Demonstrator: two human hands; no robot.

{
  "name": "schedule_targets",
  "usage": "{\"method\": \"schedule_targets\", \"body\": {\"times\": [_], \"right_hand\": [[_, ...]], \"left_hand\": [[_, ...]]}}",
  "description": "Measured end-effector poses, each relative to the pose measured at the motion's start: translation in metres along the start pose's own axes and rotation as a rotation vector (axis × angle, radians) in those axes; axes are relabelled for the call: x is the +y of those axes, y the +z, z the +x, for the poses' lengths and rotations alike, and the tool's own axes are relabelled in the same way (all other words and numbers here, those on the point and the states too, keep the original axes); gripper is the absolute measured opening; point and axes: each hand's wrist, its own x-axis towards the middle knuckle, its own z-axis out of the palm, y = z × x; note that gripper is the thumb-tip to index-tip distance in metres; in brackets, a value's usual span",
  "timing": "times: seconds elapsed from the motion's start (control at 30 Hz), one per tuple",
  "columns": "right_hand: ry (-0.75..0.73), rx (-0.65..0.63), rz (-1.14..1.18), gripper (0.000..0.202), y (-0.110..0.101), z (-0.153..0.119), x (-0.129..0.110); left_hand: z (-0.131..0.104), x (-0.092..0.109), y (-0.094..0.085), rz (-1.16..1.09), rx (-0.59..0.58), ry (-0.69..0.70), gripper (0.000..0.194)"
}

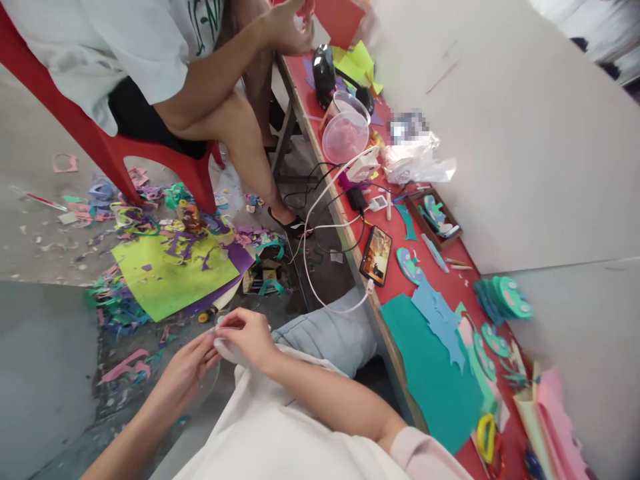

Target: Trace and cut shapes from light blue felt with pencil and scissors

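Above my lap, my left hand (193, 367) and my right hand (249, 339) meet at the fingertips. Thumb and fingers of the right hand pinch together, and the left fingers press close against them. A small whitish, half-see-through piece (226, 350) shows between and below the fingers; its kind is hard to make out. My right forearm crosses over the white cloth of my top (270, 427). Beyond the hands, a yellow-green foam sheet (170, 277) lies on the floor among coloured scraps.
A red-topped table (395, 253) runs along my right, with a phone (377, 255) on a white cable, a teal foam sheet (435, 367), yellow-handled scissors (485, 437) and a stack of foam cut-outs (504, 298). Another person sits ahead on a red chair (165, 170).
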Motion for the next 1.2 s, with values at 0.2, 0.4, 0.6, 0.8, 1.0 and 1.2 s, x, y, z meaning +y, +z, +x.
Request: {"method": "schedule_targets", "body": {"times": [0.2,0.4,0.6,0.8,1.0,1.2], "right_hand": [[-0.107,0.047,-0.154,0.008,0.001,-0.002,0.003],[-0.021,-0.043,-0.058,0.015,0.001,0.0,0.012],[-0.145,-0.076,-0.104,0.009,-0.002,0.001,0.007],[-0.224,-0.069,-0.222,0.008,-0.006,-0.001,0.001],[-0.243,-0.122,-0.312,0.007,-0.01,-0.001,0.0],[-0.259,-0.119,-0.445,0.01,-0.016,0.0,0.003]], "left_hand": [[-0.006,0.011,0.008,0.105,0.179,0.141,0.047],[-0.004,0.0,-0.001,0.355,0.23,0.347,0.046],[0.001,-0.001,-0.015,0.312,0.115,0.348,0.046],[-0.009,0.007,-0.002,0.396,0.077,0.408,0.048],[-0.003,-0.001,-0.004,0.148,-0.05,0.244,0.053],[-0.006,-0.009,-0.01,0.266,0.073,0.279,0.034]]}}
